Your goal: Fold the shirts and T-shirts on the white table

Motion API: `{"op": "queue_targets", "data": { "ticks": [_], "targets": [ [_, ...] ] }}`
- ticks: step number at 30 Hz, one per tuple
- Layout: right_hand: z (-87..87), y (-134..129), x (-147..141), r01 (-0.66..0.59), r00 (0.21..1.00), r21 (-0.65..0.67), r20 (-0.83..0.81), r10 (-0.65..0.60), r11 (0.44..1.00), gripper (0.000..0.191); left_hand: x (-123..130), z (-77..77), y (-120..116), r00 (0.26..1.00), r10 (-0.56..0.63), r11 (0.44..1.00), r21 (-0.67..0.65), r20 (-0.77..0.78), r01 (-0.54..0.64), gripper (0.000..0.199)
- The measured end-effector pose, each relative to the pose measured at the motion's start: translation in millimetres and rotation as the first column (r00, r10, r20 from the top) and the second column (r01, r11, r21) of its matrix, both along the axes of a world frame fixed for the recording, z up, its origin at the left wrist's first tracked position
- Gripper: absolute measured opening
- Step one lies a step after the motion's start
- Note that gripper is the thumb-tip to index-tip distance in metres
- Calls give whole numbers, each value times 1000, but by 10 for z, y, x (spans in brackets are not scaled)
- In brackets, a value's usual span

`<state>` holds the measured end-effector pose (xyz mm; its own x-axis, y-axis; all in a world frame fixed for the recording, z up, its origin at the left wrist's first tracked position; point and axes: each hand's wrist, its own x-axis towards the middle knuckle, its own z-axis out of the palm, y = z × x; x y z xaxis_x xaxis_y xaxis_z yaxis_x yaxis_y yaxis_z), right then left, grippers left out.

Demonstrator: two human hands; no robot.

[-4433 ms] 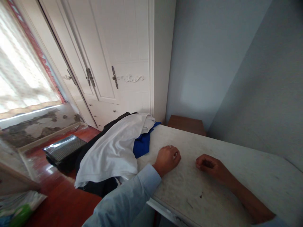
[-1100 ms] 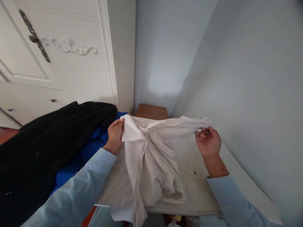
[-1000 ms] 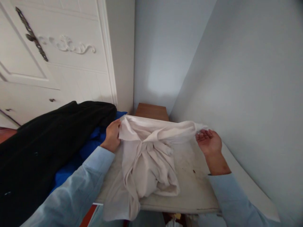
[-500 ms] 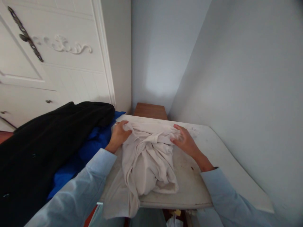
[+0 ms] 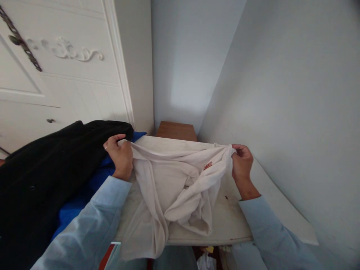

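Note:
A crumpled off-white garment [image 5: 174, 180] with a small red mark lies over the white tabletop [image 5: 239, 221], one part hanging past the front edge. My left hand [image 5: 119, 155] pinches its upper left corner, close beside a black garment. At the upper right, my right hand [image 5: 242, 161] grips the opposite corner between thumb and fingers. The far edge of the cloth is stretched between the two hands, while the middle stays folded and bunched. What kind of garment it is, I cannot tell.
On the left lie a black garment [image 5: 56, 168] and blue cloth [image 5: 75, 206] beneath it. A white cabinet [image 5: 81, 86] stands behind them. Past the table's far edge is a brown wooden box-like piece [image 5: 177, 131]. A grey wall [image 5: 295, 112] borders the right side.
Both hands have moved apart, left hand leftward and right hand rightward, and closed on the garment's corners. Its far edge is now spread wider and the red mark has come into view.

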<state>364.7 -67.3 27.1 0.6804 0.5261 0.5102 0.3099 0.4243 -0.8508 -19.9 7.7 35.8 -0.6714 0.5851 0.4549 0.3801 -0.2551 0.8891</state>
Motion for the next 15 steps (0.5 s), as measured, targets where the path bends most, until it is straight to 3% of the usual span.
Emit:
{"op": "queue_targets", "data": {
  "ticks": [4, 6, 8, 10, 12, 14, 15],
  "targets": [
    [32, -14, -87, -50, 996, 8, -76, 50, 999, 28, 125, 56, -181, 967, -115, 990, -104, -228, 94, 36],
    [60, -47, -140, -78, 995, -5, -60, 77, 997, 29, 186, 79, -266, 911, -163, 987, -77, -380, 144, 34],
    [85, -74, -173, -121, 992, -27, -51, 119, 992, 31, 248, 72, -316, 818, -259, 961, -56, -514, 269, 29],
    [102, -81, -180, -193, 980, -65, -54, 190, 979, 32, 322, 20, -332, 668, -406, 894, -119, -624, 432, 29],
    [110, -77, -164, -294, 954, -113, -94, 284, 949, 28, 406, -65, -330, 453, -564, 785, -277, -691, 554, 35],
    [113, -89, -125, -386, 918, -125, -148, 368, 914, 22, 478, -153, -329, 246, -675, 672, -443, -696, 593, 43],
    [111, -111, -98, -410, 908, -121, -144, 393, 904, 23, 501, -185, -331, 176, -710, 632, -506, -682, 587, 48]
  ]
}}
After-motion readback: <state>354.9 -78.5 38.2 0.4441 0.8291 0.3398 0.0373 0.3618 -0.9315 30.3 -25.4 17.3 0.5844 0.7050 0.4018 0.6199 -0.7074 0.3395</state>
